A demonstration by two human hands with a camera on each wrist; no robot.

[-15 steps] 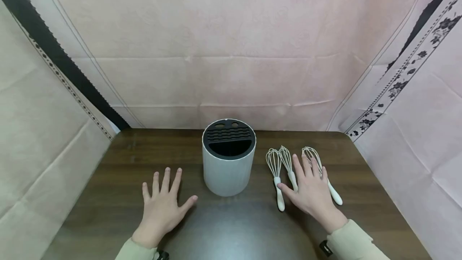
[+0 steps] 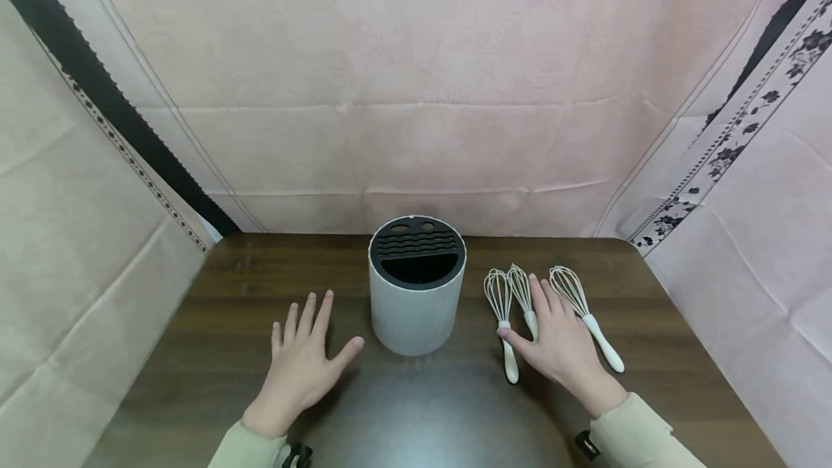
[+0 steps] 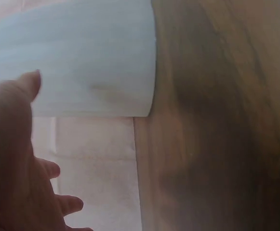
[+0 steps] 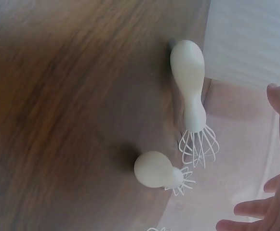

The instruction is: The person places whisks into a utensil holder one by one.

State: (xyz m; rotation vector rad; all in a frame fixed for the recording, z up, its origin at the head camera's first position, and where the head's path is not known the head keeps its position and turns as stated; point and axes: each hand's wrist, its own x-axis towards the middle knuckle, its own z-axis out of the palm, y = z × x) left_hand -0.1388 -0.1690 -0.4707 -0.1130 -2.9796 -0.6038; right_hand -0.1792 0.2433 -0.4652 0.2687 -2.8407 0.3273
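Observation:
My left hand (image 2: 300,367) is spread with straight fingers over the table, left of a white cylindrical utensil holder (image 2: 416,320) with a black slotted lid (image 2: 417,251). In the left wrist view the thumb overlaps the holder's wall (image 3: 96,62). Fingers straight, my right hand (image 2: 564,345) hovers above three white whisks and holds nothing. The left whisk (image 2: 510,363) and the middle whisk (image 2: 521,287) lie close together, the latter partly hidden by the hand. On the hand's other side lies the right whisk (image 2: 601,341). Two whisk handles (image 4: 188,72) show clearly in the right wrist view.
The brown wooden table (image 2: 312,255) has rounded far corners. Pale cloth (image 2: 416,92) hangs behind it, with further cloth panels at the left and right sides. The holder stands upright near the table's middle, between the hands.
The left hand has shifted slightly right, closer to the holder. The right hand stays over the whisks, its fingers a little closer together. The whole head view has moved slightly.

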